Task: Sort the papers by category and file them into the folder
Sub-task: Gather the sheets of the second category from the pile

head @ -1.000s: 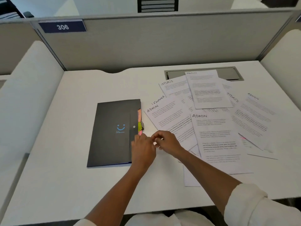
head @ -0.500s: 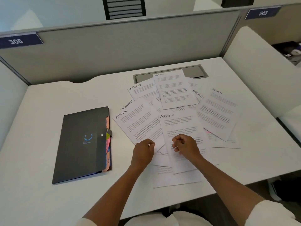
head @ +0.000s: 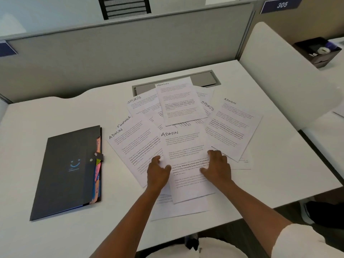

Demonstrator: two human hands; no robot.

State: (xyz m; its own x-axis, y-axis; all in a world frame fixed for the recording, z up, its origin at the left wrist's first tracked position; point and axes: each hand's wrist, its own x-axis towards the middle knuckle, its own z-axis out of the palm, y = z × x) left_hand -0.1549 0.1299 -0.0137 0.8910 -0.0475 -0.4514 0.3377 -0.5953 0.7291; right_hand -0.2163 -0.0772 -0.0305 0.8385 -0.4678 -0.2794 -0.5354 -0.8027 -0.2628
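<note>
White sheets lie fanned over the desk so each handwritten heading shows, which is what lets me sort them by eye. My left hand rests with fingers loosely spread on the left edge of the nearest ADMIN sheet, thumb on the page; my right hand lies flat and spread on its right side. Neither is pinching anything yet; I judge they are steadying that top page before I lift it.

Other headings I can read: ADMIN on the left sheet, with FINANCE written on a page peeking out just behind it, SPORTS on a rear sheet, ADMIN on the far sheet, SPORTS again beside it, and ADMIN on the right sheet. Body text is too small to read in full.

The black expanding folder lies shut, well apart to the left, coloured tabs poking from its right edge, a blue smile printed on its cover. A partition sign reads 305
</note>
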